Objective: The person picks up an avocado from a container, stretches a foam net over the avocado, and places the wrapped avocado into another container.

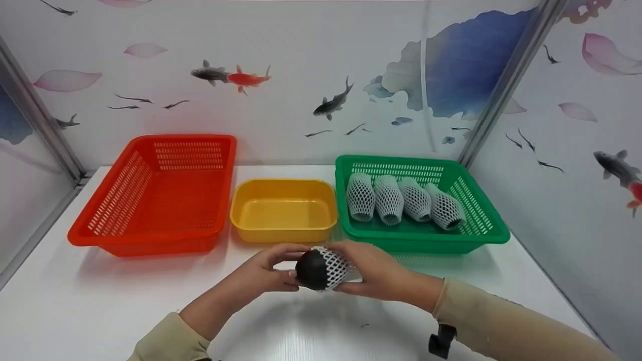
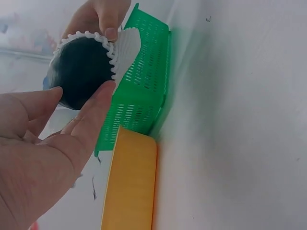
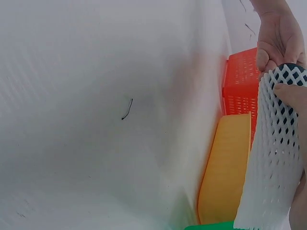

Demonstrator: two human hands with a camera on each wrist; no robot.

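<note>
Between both hands, above the white table, is a smooth dark rounded object (image 1: 311, 271), partly covered by a white foam net sleeve (image 1: 337, 268). My left hand (image 1: 263, 271) pinches its bare end, thumb and fingertips on opposite sides, as the left wrist view shows. From the other side my right hand (image 1: 373, 271) grips the netted part, its thumb (image 3: 290, 96) lying over the mesh. The sleeve's tail (image 3: 273, 191) hangs loose and flattened beyond the object in the right wrist view. The object's far end is hidden inside the net.
A yellow tub (image 1: 283, 235) stands just beyond the hands, with a red basket (image 1: 170, 245) to its left. The green basket (image 1: 426, 245) at right holds several netted pieces (image 1: 388, 199) in a row. Printed white walls enclose the table (image 1: 150, 301).
</note>
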